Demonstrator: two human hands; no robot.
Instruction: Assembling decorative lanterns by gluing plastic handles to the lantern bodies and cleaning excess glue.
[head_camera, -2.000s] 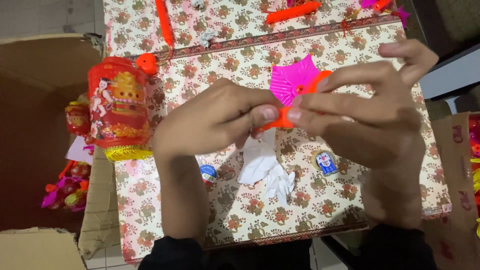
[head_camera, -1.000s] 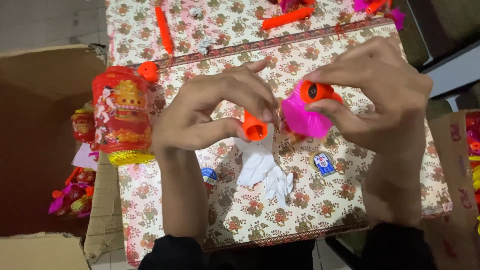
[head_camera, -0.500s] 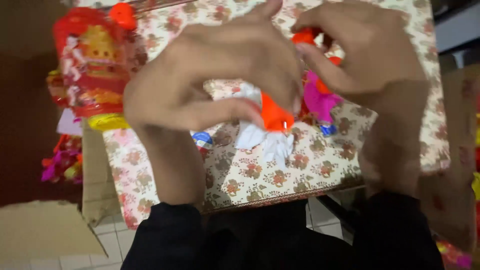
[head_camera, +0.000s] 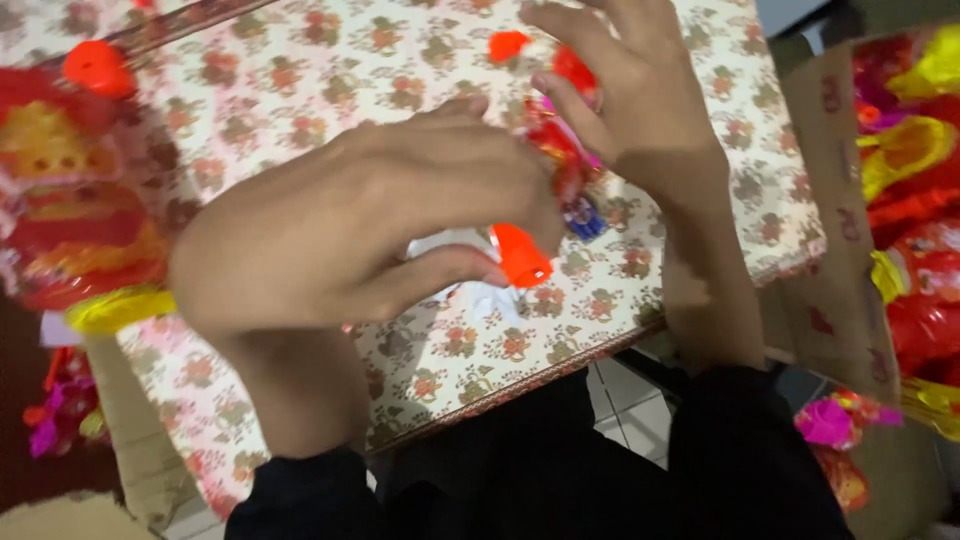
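Fingers (head_camera: 470, 275) of the left hand (head_camera: 360, 230) pinch an orange cap (head_camera: 520, 255) at centre; right hand (head_camera: 640, 90) grips the red-pink toy (head_camera: 560, 140). The two are apart, not yet joined.

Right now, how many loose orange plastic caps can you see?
3: one orange cap pinched in the left hand, one on the table's far left, one by the right hand. Hands may hide more.

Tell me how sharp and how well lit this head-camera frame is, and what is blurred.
Head view: soft, even indoor light, no glare; the left hand and right hand are motion-smeared, yet the orange plastic piece at the left fingertips stays readable; the red lantern at the left edge is blurred; faint shadow falls on the floral tablecloth under the hands.
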